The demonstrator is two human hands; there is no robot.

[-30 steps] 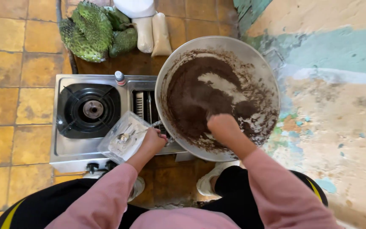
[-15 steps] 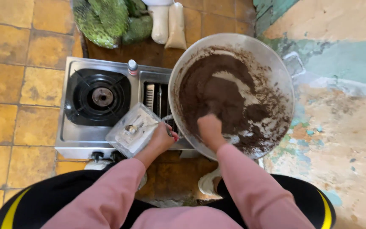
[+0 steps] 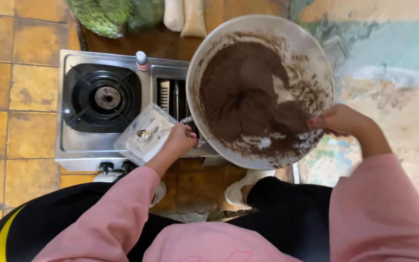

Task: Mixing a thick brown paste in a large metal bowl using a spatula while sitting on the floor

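Note:
A large metal bowl point(image 3: 287, 30) stands tilted on the right side of a gas stove point(image 3: 76, 150), holding a dark brown powdery mixture point(image 3: 246, 97) with pale streaks. My right hand point(image 3: 341, 120) is closed on the bowl's right rim. My left hand point(image 3: 179, 143) holds a clear plastic tub point(image 3: 136, 139) of whitish powder by its corner, just left of the bowl over the stove. A metal spoon point(image 3: 147, 133) lies in the tub.
The stove's black burner point(image 3: 105, 97) is bare, with a small capped bottle point(image 3: 142, 59) behind it. Green bumpy produce point(image 3: 104, 15) and two pale bags point(image 3: 185, 14) lie on the tiled floor beyond. My white shoe point(image 3: 242, 186) is under the bowl.
My right hand has left the brown mixture and moved to the bowl's right rim. The left hand still holds the tub. The view has shifted closer.

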